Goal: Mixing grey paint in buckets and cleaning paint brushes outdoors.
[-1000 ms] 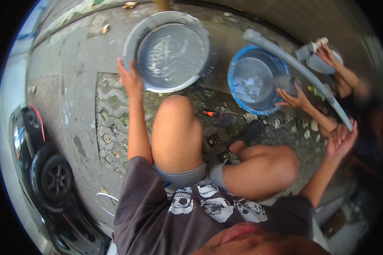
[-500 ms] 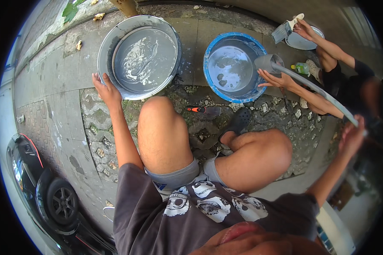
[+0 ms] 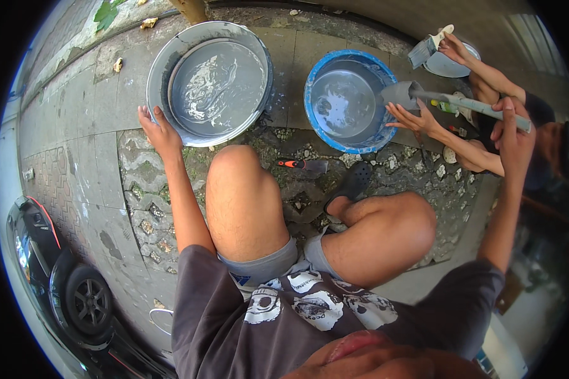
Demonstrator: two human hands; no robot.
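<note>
My left hand (image 3: 160,131) grips the near-left rim of a large round tub (image 3: 159,63) with grey slurry inside. On the right, my raised right hand (image 3: 511,136) is closed around the handle of a long-handled dipper (image 3: 461,101). Its grey-coated cup hangs over the right rim of a blue basin (image 3: 312,117), which also holds grey liquid. Just below the cup, a co-worker's open hand (image 3: 417,118) is spread beside the basin. That person's other hand (image 3: 456,48) holds a wide paintbrush (image 3: 422,53).
Between my legs and the basin lies an orange-handled scraper (image 3: 302,164) on rough paving. Behind the brush sits a pale bucket (image 3: 448,63). A bottle (image 3: 446,106) stands near the co-worker, and a dark car (image 3: 76,284) is at the lower left.
My right hand has moved up and slightly left, bringing the dipper's handle closer to level. The cup stays by the basin rim. My left hand has barely moved.
</note>
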